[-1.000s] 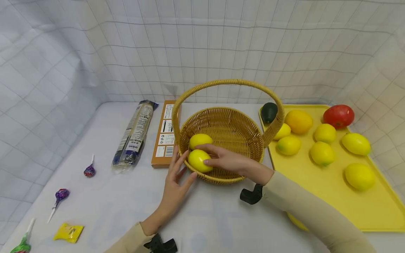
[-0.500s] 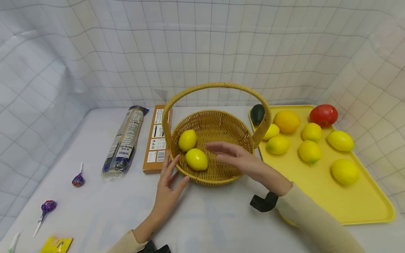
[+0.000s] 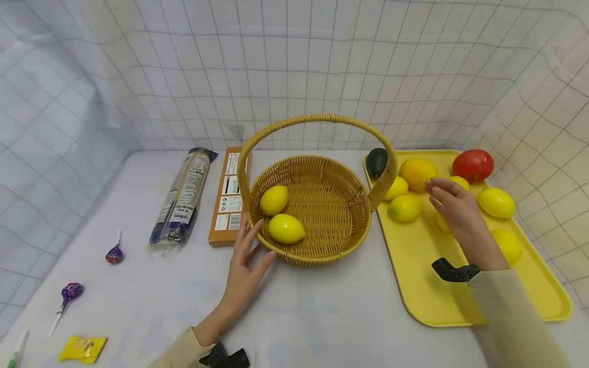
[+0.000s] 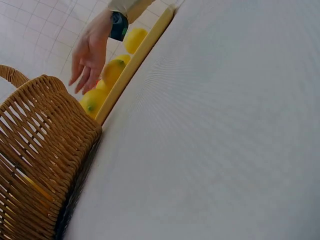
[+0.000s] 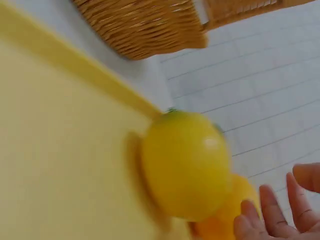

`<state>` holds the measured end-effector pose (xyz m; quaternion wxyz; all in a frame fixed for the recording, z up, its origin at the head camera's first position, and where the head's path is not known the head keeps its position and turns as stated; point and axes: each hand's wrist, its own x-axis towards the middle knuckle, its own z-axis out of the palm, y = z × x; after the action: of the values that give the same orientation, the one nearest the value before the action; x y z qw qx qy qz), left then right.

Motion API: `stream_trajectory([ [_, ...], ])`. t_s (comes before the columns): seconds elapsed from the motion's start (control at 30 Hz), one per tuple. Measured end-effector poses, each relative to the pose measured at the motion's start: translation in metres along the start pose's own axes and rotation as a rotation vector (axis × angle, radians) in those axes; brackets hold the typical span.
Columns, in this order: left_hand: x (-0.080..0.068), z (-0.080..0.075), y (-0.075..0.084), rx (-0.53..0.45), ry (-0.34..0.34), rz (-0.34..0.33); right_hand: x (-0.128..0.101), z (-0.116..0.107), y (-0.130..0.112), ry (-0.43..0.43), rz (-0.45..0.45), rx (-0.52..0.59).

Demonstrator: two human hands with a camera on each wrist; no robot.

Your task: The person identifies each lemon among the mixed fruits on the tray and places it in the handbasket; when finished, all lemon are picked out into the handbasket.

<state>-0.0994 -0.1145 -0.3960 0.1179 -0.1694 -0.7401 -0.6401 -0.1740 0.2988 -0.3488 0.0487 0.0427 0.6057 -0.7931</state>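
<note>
Now the right hand [image 3: 462,220], grip released, has left two lemons [image 3: 286,228] in the central basket [image 3: 317,258] for the right-side tray [image 3: 414,276], left hand [image 3: 241,273] relaxed.

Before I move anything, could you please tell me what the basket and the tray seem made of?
The basket looks like rattan or plastic imitation, with a slight sheen: thin strands are visibly woven. The tray seems smooth, moulded plastic, judging by its even colour and rounded corners.

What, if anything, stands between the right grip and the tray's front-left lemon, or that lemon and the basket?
Nothing visible between the right grip and the lemon. Toward the basket: tray rim, basket wall and handle's right foot.
</note>
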Motion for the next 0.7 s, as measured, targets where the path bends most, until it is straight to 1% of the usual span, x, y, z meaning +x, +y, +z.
stream_trajectory([
  [0.03,0.000,0.000,0.000,-0.001,-0.002,-0.001,0.003,-0.001,0.004,0.051,0.049,-0.040],
  [0.07,0.000,0.001,0.000,-0.003,-0.004,-0.002,0.007,-0.001,0.008,0.078,0.087,-0.111],
  [0.1,-0.001,0.001,-0.001,-0.005,-0.006,-0.003,0.010,0.000,0.012,0.087,0.122,-0.207],
  [0.2,-0.001,0.002,-0.001,-0.004,-0.010,-0.007,0.017,0.003,0.024,0.062,0.182,-0.440],
  [0.27,-0.001,0.002,0.000,0.003,-0.009,-0.009,0.020,0.006,0.030,0.040,0.181,-0.544],
  [0.3,-0.001,0.002,0.000,0.006,-0.007,-0.009,0.020,0.007,0.031,0.029,0.182,-0.574],
  [0.37,-0.001,0.001,0.001,0.012,-0.003,-0.010,0.021,0.011,0.034,0.016,0.176,-0.610],
  [0.47,-0.001,0.000,0.002,0.013,0.003,-0.011,0.019,0.016,0.038,0.022,0.149,-0.640],
  [0.6,0.000,-0.001,0.002,0.005,0.001,-0.008,0.014,0.018,0.042,0.027,0.113,-0.621],
  [0.7,0.001,-0.002,0.002,0.003,-0.008,-0.001,0.007,0.015,0.044,-0.005,0.099,-0.620],
])
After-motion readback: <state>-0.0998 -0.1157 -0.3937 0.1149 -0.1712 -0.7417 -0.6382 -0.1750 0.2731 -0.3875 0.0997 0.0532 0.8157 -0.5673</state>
